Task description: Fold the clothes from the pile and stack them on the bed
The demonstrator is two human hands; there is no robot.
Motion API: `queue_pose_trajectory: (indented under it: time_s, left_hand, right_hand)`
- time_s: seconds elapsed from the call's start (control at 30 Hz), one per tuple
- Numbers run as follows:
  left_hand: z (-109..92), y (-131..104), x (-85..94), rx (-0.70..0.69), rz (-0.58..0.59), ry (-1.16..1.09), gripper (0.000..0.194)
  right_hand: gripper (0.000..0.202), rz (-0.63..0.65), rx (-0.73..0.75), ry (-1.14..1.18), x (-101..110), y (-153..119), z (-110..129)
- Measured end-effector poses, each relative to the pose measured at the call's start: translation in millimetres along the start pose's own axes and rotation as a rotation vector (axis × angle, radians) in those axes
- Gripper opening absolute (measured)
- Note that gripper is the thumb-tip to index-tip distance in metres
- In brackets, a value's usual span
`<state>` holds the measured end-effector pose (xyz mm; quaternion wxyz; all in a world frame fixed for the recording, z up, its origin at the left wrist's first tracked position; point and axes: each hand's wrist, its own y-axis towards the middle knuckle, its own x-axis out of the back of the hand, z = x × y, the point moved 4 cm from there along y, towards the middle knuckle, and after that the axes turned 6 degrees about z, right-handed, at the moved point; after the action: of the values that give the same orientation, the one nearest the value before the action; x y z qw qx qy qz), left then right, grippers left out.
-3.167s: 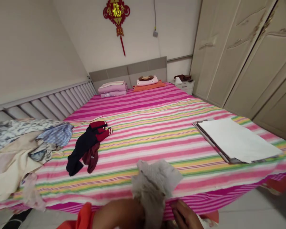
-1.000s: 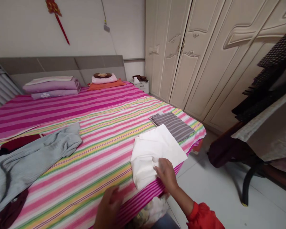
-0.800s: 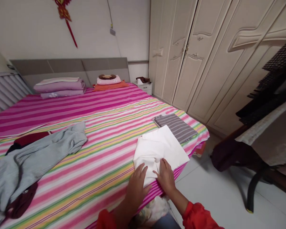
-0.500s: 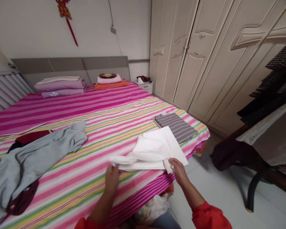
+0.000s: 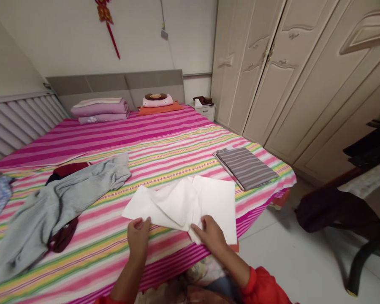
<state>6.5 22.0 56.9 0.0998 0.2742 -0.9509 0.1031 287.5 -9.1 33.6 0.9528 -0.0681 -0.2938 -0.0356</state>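
A white cloth [image 5: 174, 202] lies partly folded near the bed's front edge, its left part spread out and creased. Under its right side is a flat white rectangular piece [image 5: 220, 202]. My left hand [image 5: 138, 236] pinches the cloth's lower left edge between thumb and fingers. The near edge at the middle is pinched by my right hand [image 5: 209, 234], which rests over the lower part of the white piece.
Folded grey striped fabric [image 5: 248, 166] lies to the right. Grey clothing [image 5: 60, 207] covers dark red garments at left. Folded bedding [image 5: 101, 109] sits by the headboard. Wardrobes [image 5: 240, 63] and a clothes-laden rack [image 5: 361, 219] stand at right.
The white cloth's left part has been spread out flat to the left. My right hand has moved left and inward, my left hand slightly left. The view has shifted left.
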Motion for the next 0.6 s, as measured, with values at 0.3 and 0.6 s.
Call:
queue_pose_trajectory:
  time_s: [0.3,0.6]
  left_hand:
    - [3,-45,-44.5,-0.029,0.761,0.016,0.037]
    - [-23,-75,-71.6,0.231,0.931,-0.059,0.048]
  right_hand:
    - [0.025,0.083,-0.119,0.137,-4,34,-3]
    - [0.009,0.217,-0.044,1.001,58,-6,-9]
